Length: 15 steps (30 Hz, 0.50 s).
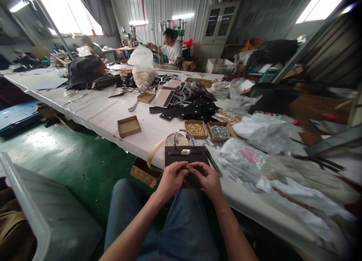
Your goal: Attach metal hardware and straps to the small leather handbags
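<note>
Both hands meet in front of a dark brown handbag (186, 159) that stands at the table's near edge, its wrapped handle up and a silver clasp on its flap. My left hand (174, 177) is closed, thumb and fingers pinching a small gold-coloured metal piece (189, 166). From the other side my right hand (207, 177) pinches the same piece. Its exact kind is too small to make out. Just beyond the bag are a box of gold-coloured fittings (195, 129) and a box of silver-coloured fittings (220, 131). A tape roll (177, 139) lies behind the handle.
An open cardboard tray (129, 126) is at the left table edge. Black leather pieces (192, 109) are piled farther back near a filled plastic bag (143, 70). Crumpled clear plastic bags (243, 159) cover the right side. A grey bin (51, 212) stands at lower left. Two people sit beyond.
</note>
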Motion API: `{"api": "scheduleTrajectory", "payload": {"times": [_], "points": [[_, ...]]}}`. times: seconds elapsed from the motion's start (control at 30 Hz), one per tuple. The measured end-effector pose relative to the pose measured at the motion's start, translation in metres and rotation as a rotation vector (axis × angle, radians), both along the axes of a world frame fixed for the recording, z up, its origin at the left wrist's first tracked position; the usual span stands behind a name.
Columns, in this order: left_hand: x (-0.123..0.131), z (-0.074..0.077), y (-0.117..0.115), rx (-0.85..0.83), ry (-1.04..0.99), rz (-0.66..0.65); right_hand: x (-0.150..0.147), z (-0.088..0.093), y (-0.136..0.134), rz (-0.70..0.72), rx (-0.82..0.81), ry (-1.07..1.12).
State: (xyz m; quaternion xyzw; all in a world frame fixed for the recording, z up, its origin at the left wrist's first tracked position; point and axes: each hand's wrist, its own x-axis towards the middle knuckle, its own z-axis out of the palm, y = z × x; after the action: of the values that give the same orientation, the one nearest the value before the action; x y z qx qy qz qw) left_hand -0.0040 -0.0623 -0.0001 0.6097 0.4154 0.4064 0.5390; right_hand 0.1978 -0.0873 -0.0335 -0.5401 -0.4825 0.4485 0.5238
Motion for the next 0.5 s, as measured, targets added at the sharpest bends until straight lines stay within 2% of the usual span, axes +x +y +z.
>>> {"api": "scheduleTrajectory", "payload": {"times": [0.17, 0.3, 0.4, 0.5], "points": [[0.008, -0.006, 0.005, -0.075, -0.078, -0.001, 0.004, -0.006, 0.001, -0.025, 0.007, -0.041], [0.016, -0.008, 0.006, -0.11, -0.118, 0.049, 0.008, 0.0, 0.001, 0.004, 0.09, -0.113], [0.023, -0.009, 0.006, -0.077, -0.088, 0.09, 0.01, 0.005, 0.002, 0.016, 0.082, -0.129], [0.028, -0.006, 0.007, 0.048, -0.018, 0.077, 0.012, 0.006, 0.002, -0.017, 0.017, -0.078]]}}
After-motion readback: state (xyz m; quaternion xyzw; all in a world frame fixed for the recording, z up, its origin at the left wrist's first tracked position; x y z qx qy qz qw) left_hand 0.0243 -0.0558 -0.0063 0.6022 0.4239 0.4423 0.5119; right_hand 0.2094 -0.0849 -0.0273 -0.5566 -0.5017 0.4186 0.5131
